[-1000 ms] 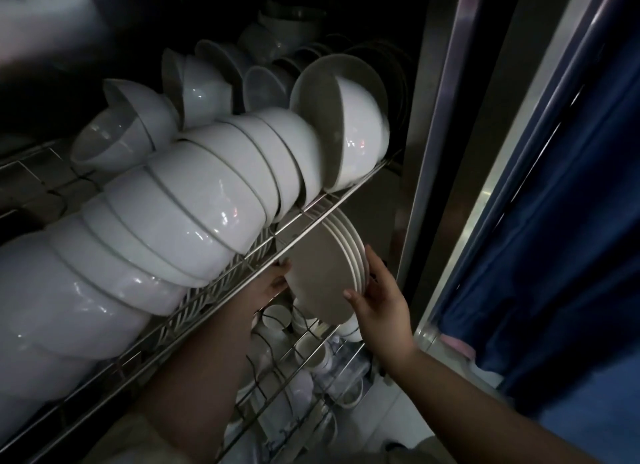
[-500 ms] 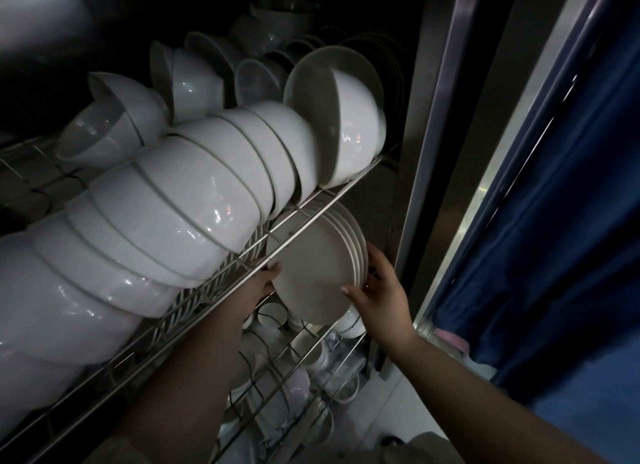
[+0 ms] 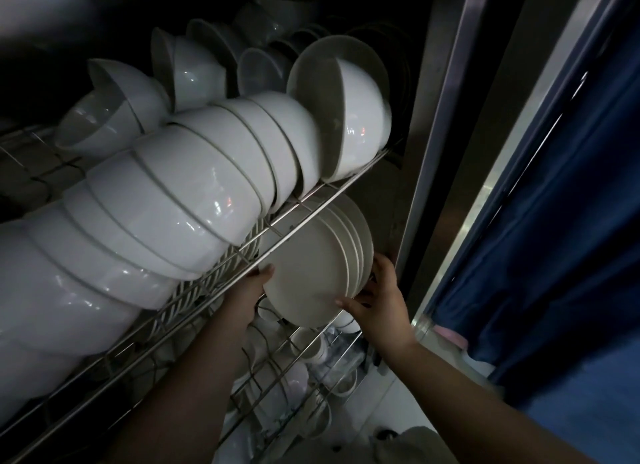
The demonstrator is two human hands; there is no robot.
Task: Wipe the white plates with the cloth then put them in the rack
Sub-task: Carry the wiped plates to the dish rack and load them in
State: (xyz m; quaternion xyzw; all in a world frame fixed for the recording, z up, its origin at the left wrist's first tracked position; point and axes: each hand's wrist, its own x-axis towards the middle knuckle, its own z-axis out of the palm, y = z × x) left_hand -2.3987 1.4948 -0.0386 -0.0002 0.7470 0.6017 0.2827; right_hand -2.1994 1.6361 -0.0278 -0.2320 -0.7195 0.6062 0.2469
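Plates (image 3: 304,276) had slid slightly deeper under the bowl shelf (image 3: 313,200), right hand (image 3: 381,301) clasping the stack's rim, left hand (image 3: 254,287) at its other edge, grip unclear, racking not yet finished.

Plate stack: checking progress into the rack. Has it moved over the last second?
Yes, slightly. The plate stack has shifted left, further beneath the upper rack's front rail.
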